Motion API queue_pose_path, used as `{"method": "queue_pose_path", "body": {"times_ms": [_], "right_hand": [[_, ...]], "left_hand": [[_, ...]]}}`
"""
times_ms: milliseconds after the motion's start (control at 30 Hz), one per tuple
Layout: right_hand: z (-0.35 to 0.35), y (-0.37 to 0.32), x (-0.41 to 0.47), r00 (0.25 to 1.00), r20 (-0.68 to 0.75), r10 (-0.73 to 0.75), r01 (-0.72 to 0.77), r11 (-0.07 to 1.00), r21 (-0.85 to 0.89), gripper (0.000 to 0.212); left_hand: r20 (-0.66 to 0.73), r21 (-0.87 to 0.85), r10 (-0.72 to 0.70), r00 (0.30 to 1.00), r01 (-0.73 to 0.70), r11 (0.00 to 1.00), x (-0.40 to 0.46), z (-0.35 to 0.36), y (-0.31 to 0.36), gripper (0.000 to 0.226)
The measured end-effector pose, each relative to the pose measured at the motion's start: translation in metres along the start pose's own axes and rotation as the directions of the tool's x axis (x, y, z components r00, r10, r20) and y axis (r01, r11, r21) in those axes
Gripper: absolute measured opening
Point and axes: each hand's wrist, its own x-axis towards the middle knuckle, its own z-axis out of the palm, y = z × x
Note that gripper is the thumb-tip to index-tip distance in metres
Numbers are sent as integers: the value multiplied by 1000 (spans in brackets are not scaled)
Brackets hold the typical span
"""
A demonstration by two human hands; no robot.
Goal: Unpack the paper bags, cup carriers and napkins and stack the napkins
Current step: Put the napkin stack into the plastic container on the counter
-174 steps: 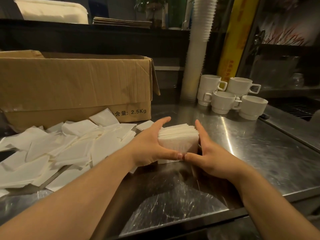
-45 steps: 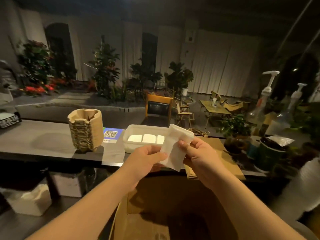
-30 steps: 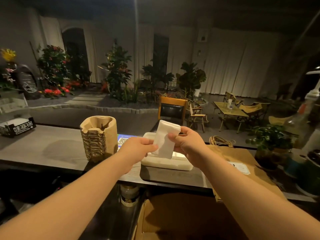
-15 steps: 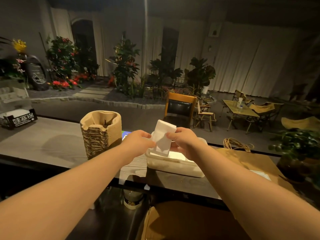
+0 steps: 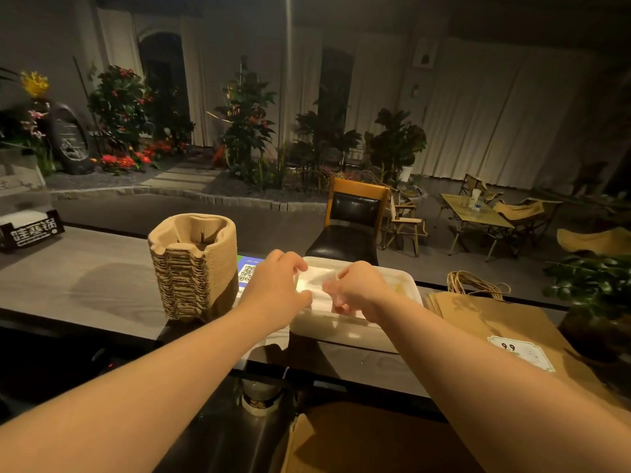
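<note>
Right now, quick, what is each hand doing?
Left hand: fingers curled, pinching the white folded paper napkins inside the white plastic tray.
Right hand: fingers curled on the same napkins.

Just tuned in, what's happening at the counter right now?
A person is setting a stack of napkins into the white tray on the counter. The left hand and right hand each keep a grip on the stack, low inside the tray. A stack of cup carriers stands to the left, and paper bags lie flat to the right.
</note>
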Motion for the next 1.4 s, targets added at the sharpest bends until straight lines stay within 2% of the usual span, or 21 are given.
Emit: {"method": "queue_pose_path", "body": {"times_ms": [100,200,367,500,600,700,900,1000,1200,1400], "right_hand": [[0,1,-1,991,-118,-57,52,998,-43,17],[1,2,-2,992,-81,-93,85,992,-94,17],[-2,2,-5,995,-73,-74,74,997,-7,17],[-3,5,-6,987,-138,-79,88,994,60,16],[-3,6,-9,979,-185,-88,112,986,121,6],[-6,8,-18,955,-245,-167,196,976,100,18],[-25,14,-64,903,-341,-261,317,940,122,10],[-40,23,-98,884,-361,-297,378,908,178,15],[-62,59,-174,850,-352,-392,483,847,222,19],[-71,113,-249,808,-331,-487,555,818,152,20]], "left_hand": [[-34,60,85,996,-83,995,0,1,0,26],[10,116,115,993,-115,987,3,2,-2,11],[94,194,93,991,-110,975,7,3,-1,13],[64,120,79,995,-86,989,7,3,1,16],[-4,93,90,996,-89,992,4,5,2,17],[-56,33,92,994,-90,995,1,7,3,15],[-147,-68,132,980,-143,987,-22,7,27,13],[-184,-124,159,970,-183,975,-48,3,44,11],[-177,-222,181,967,-218,950,-118,2,76,14],[-147,-246,256,956,-285,926,-194,22,100,14]]}}
